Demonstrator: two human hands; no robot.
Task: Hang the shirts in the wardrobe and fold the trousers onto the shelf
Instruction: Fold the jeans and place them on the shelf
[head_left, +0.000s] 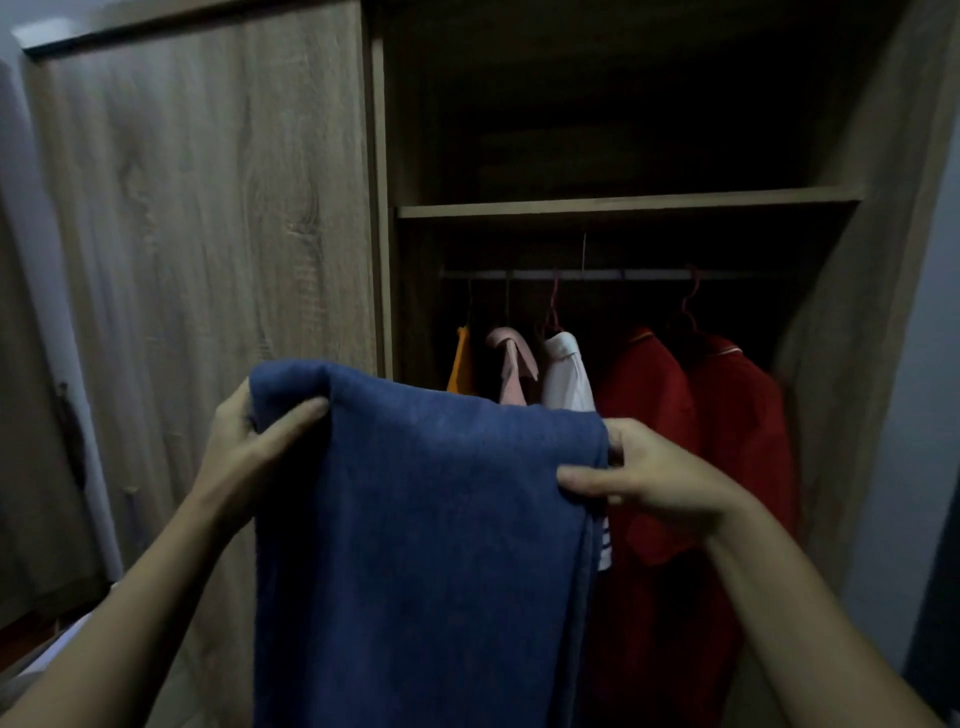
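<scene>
- We hold the blue trousers (415, 519) up near us, before the wardrobe (208, 208); our left hand (244, 452) grips the upper left corner, thumb on the near face; our right hand (654, 478) pinches the upper right edge
- Their long axis hangs straight down; the shelf (623, 205) lies above and farther in, over the hung shirts (644, 395); our right hand is nearer its opening
- No label or writing can be read
</scene>
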